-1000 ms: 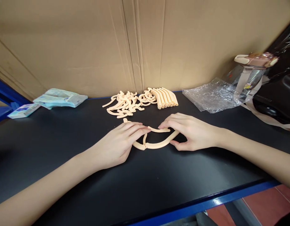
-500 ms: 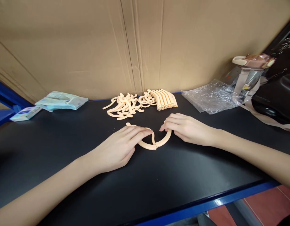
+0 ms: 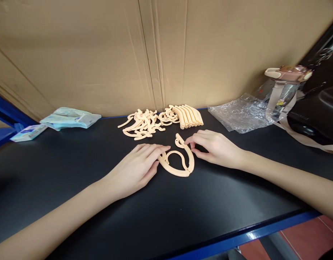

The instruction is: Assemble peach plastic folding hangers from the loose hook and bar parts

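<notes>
A beige plastic folding clothes hanger (image 3: pixel 174 171) lies on the black tabletop between my hands, its two curved arms meeting at a joint near the front. A thinner S-shaped piece curves up inside it from that joint. My left hand (image 3: pixel 140 164) grips the left arm, fingers over its end and thumb beside it; that end is hidden. With thumb and fingertips, my right hand (image 3: pixel 209 146) pinches the right arm, which stands steeply away from me. Near that arm's far end shows a small curled part (image 3: pixel 178 143).
Behind the hanger lies a loose pile of beige curved pieces (image 3: pixel 143 124), beside a neat row of curved arms (image 3: pixel 190 116). Clear plastic bags (image 3: pixel 236 112) and a strapped water bottle (image 3: pixel 288 77) are at right. Blue-white packets (image 3: pixel 71 117) lie left, cardboard (image 3: pixel 101 54) behind.
The hanger's right arm has swung inward and more upright, narrowing the gap between the arms. More of the inner S-shaped piece shows. My left hand has shifted slightly left.
</notes>
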